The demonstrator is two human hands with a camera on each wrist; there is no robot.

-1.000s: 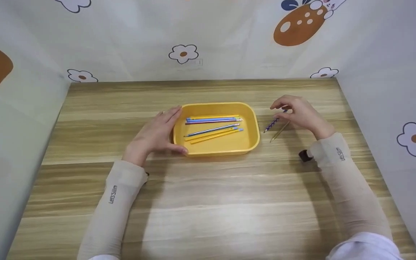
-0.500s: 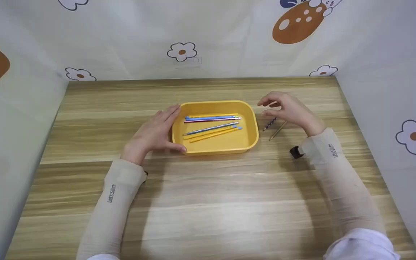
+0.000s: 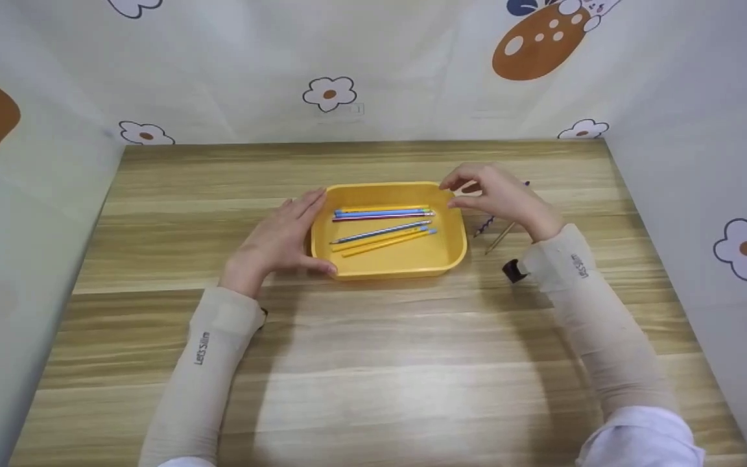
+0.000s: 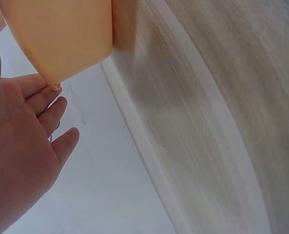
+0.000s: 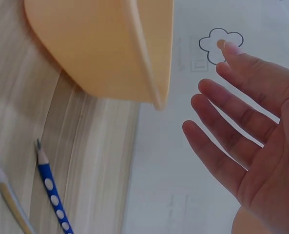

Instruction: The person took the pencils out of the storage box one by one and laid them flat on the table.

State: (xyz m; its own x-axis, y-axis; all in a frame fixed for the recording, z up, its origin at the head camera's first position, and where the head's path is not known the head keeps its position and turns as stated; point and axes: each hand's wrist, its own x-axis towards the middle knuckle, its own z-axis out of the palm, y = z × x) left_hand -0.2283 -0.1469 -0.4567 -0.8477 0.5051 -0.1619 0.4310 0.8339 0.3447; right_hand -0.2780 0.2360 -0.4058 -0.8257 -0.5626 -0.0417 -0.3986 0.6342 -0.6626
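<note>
So the tray is sitting mid-desk, a bit toward the back, and the pencils inside all lie roughly side to side, same layout as a second ago. My left hand is at its left end, thumb at the near corner and the other fingers stretched to the far one, at least one touching the rim. That hand hasn't budged.

What's changed is my right hand. A second ago it was over the loose pencils; it's since come across to the tray's far right corner. Its fingers are spread a little and pinching nothing. The head view makes them look like they overlap the rim, but I can't tell if they touch it; the wrist view shows a gap.

Just right of the tray, the blue pencil and gold pencil are lying on the desk pretty much where they were. So my read: no pencil has gone in during this bit, and I've only shifted my attention from the strays to the tray itself.
</note>
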